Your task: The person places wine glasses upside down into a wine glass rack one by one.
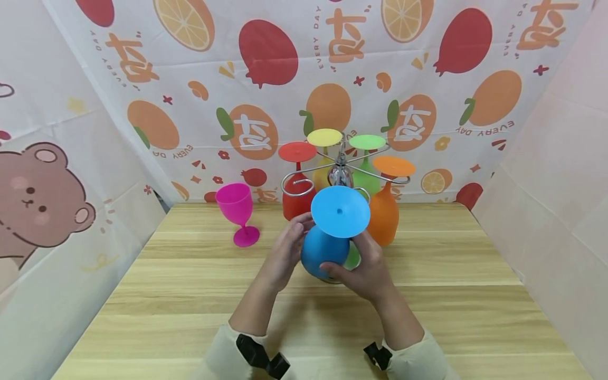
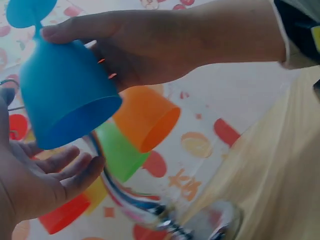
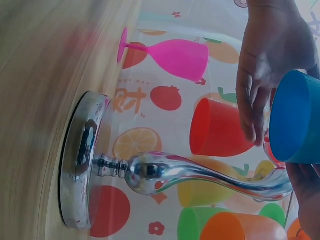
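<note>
A blue goblet [image 1: 325, 250] hangs upside down in the air, its round foot uppermost, in front of a chrome rack [image 3: 210, 172]. My right hand [image 1: 368, 266] grips its bowl, the thumb across the near side; the left wrist view shows this right hand [image 2: 135, 42] around the upper bowl near the stem. My left hand [image 1: 285, 252] is at the goblet's left side with loosely extended fingers. In the left wrist view, the left hand [image 2: 45, 180] lies close to the rim; whether it touches cannot be told. Red [image 1: 296, 195], yellow, green and orange goblets [image 1: 383, 216] hang inverted from the rack.
A magenta goblet [image 1: 236, 206] stands upright on the wooden table [image 1: 190, 295], left of the rack. The rack's round chrome base [image 3: 82, 165] rests on the table. A fruit-printed cloth [image 1: 294, 105] hangs behind, with pale cloth walls on both sides.
</note>
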Action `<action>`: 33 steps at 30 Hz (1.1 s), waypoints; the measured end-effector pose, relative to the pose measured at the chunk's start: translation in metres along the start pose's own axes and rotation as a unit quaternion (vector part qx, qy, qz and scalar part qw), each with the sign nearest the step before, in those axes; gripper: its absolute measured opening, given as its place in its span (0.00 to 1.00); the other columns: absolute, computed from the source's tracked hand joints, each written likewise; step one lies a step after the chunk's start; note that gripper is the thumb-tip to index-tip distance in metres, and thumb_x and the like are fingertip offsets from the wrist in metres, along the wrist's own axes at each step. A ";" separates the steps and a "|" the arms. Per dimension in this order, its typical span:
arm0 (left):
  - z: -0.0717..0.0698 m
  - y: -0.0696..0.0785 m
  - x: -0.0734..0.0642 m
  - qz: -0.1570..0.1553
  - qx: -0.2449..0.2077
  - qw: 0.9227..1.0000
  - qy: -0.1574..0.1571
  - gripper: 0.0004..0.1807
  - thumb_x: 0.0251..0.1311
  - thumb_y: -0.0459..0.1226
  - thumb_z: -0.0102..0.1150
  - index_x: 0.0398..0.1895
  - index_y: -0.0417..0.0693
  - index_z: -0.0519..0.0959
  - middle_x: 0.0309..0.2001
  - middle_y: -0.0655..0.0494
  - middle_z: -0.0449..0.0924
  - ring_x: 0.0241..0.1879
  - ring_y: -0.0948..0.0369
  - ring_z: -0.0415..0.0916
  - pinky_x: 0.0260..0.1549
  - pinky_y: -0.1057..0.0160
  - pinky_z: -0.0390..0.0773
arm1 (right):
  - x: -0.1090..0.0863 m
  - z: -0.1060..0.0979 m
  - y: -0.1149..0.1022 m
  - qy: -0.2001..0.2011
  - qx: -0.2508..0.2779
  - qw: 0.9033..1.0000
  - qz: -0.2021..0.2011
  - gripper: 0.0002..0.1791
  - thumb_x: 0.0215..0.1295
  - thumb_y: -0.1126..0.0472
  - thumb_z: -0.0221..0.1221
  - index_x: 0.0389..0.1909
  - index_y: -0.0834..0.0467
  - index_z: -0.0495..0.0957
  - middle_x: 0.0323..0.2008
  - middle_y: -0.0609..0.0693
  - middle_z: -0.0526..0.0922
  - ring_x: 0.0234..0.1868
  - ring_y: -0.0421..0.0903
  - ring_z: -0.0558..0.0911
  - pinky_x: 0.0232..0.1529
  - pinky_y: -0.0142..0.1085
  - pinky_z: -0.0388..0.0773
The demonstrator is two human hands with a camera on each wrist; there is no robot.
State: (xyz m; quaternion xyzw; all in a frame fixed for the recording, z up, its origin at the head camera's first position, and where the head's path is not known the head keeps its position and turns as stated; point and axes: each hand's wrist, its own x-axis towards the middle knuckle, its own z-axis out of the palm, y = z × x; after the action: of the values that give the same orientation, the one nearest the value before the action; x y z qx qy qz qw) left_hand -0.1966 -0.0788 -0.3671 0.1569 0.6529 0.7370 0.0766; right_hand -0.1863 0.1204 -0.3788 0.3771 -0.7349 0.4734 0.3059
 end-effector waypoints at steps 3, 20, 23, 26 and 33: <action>-0.002 0.005 -0.003 0.055 0.047 0.997 0.003 0.28 0.69 0.47 0.48 0.71 0.54 0.62 0.68 0.50 0.65 0.69 0.48 0.62 0.63 0.40 0.69 | 0.000 -0.001 0.001 0.001 -0.001 1.000 -0.001 0.43 0.59 0.41 0.65 0.69 0.61 0.63 0.65 0.58 0.73 0.66 0.56 0.73 0.57 0.52 0.77; 0.001 0.010 -0.010 0.130 0.145 0.980 -0.036 0.33 0.62 0.54 0.61 0.68 0.55 0.67 0.66 0.52 0.69 0.65 0.47 0.66 0.57 0.42 0.75 | 0.002 -0.001 0.001 -0.012 -0.015 1.000 0.017 0.44 0.59 0.37 0.61 0.71 0.57 0.63 0.66 0.57 0.72 0.67 0.56 0.73 0.58 0.51 0.77; 0.001 0.010 -0.011 0.126 0.144 0.981 -0.035 0.33 0.62 0.53 0.62 0.68 0.56 0.67 0.66 0.52 0.69 0.65 0.47 0.66 0.57 0.42 0.75 | 0.002 0.000 0.002 -0.015 -0.012 1.000 0.019 0.45 0.59 0.36 0.60 0.71 0.57 0.62 0.66 0.57 0.71 0.66 0.56 0.72 0.58 0.52 0.77; 0.000 0.011 -0.011 0.123 0.142 0.982 -0.033 0.32 0.63 0.52 0.62 0.68 0.56 0.67 0.66 0.52 0.69 0.65 0.47 0.66 0.57 0.42 0.75 | 0.002 0.000 0.002 -0.015 -0.003 0.999 0.029 0.44 0.61 0.34 0.58 0.71 0.57 0.63 0.66 0.57 0.72 0.65 0.55 0.74 0.57 0.52 0.78; 0.002 0.009 -0.011 0.112 0.142 0.983 -0.037 0.31 0.62 0.51 0.62 0.67 0.58 0.67 0.66 0.53 0.69 0.65 0.47 0.66 0.57 0.40 0.75 | 0.000 0.000 0.000 0.010 0.093 0.993 0.075 0.36 0.69 0.38 0.53 0.68 0.59 0.65 0.63 0.57 0.73 0.63 0.51 0.75 0.57 0.52 0.78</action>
State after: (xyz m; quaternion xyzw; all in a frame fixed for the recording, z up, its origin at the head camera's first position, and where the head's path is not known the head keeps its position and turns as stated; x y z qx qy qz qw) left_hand -0.1847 -0.0813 -0.3593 0.2658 0.7259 0.6343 -0.0056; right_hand -0.1868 0.1203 -0.3787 0.3427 -0.7109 0.5649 0.2409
